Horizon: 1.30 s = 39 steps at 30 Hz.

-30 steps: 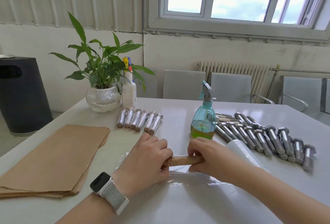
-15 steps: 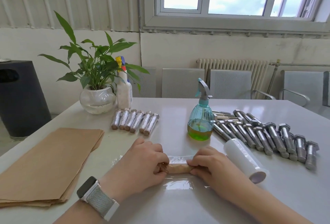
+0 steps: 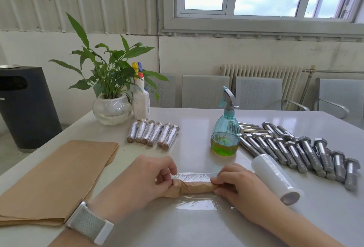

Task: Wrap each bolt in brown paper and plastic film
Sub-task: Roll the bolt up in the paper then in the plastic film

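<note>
The paper-wrapped bolt (image 3: 194, 187) lies crosswise at the near middle of the pale surface (image 3: 197, 128), on a flat sheet of plastic film (image 3: 194, 203) that shows beyond it and on the near side. The surface carries everything else. At its left edge is a stack of brown paper (image 3: 57, 179). At the far left a potted plant (image 3: 110, 93) in a round glass bowl stands beside a white spray bottle (image 3: 140, 103). Right of centre stands a teal spray bottle (image 3: 225, 134) holding green liquid. To the right a heap of bare steel bolts (image 3: 307, 152) spreads toward the edge, and just in front of it lies a roll of plastic film (image 3: 275, 178), its open end facing the near right. Near the plant, six wrapped bolts (image 3: 152, 134) lie side by side in a row. The left hand (image 3: 141, 179), with a watch (image 3: 89, 224) on its wrist, pinches the crumpled left end of the paper-wrapped bolt with curled fingers (image 3: 163, 172). The right hand (image 3: 239, 184) grips the right end, its fingers (image 3: 220, 178) curled over the top.
</note>
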### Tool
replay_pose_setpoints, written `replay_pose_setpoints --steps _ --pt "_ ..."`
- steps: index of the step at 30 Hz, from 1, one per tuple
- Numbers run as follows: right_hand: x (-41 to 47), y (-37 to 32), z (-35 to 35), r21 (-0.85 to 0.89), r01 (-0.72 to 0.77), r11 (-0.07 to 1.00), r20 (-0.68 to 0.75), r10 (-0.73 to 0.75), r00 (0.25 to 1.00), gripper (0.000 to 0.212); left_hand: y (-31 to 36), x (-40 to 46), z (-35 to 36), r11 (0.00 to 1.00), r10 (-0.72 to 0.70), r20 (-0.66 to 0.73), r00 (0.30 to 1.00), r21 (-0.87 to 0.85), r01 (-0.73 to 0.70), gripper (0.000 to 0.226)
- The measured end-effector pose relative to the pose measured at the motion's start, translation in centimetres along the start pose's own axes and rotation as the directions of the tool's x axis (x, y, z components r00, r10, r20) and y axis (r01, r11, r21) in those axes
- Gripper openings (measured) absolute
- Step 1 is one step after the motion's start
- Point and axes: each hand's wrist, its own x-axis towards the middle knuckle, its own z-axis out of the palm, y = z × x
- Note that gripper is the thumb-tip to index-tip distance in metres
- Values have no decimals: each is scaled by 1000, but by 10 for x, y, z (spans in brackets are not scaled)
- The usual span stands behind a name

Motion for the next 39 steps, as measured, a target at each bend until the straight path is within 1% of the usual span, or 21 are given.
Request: replay_pose_setpoints --steps 2,6,11,15,17,19,21,26,28,30,36,39 --pt "0 0 0 7 -3 1000 -2 3 1000 8 1 -1 2 998 -51 -5 999 -23 51 24" --pt "0 -1 -2 16 -22 1000 2 22 1000 8 4 -3 7 992 -129 0 992 -11 129 16" --pt "0 -2 -2 16 -34 999 4 34 999 9 9 -5 8 992 -126 41 991 23 126 28" --pt "-1 -2 -2 22 -52 998 7 52 999 11 6 -3 7 990 -109 102 989 99 98 35" --pt "-1 -3 -2 29 -65 997 14 65 998 10 1 -1 6 986 -163 156 974 50 158 37" --pt "-1 -4 -3 38 -84 996 22 83 996 8 -6 1 3 970 -218 197 956 -63 234 31" --pt "-1 -4 -4 37 -84 996 27 83 996 9 -12 2 1 950 -243 223 944 -141 278 25" --pt "-1 -4 -4 30 -78 997 23 77 997 12 -13 1 8 936 -290 161 943 -155 315 17" --pt "-1 -4 -4 39 -85 996 20 84 996 11 -11 -1 11 940 -305 135 943 -114 321 13" --pt "-1 -4 -3 42 -91 995 23 91 996 11 -9 -3 10 951 -305 88 948 -23 308 11" --pt "-1 -4 -3 32 -99 995 21 99 995 10 1 -6 14 963 -189 -8 982 196 187 10" --pt "-1 -4 -3 37 -99 994 22 98 995 9 4 -5 15 957 -181 -28 983 227 183 12"
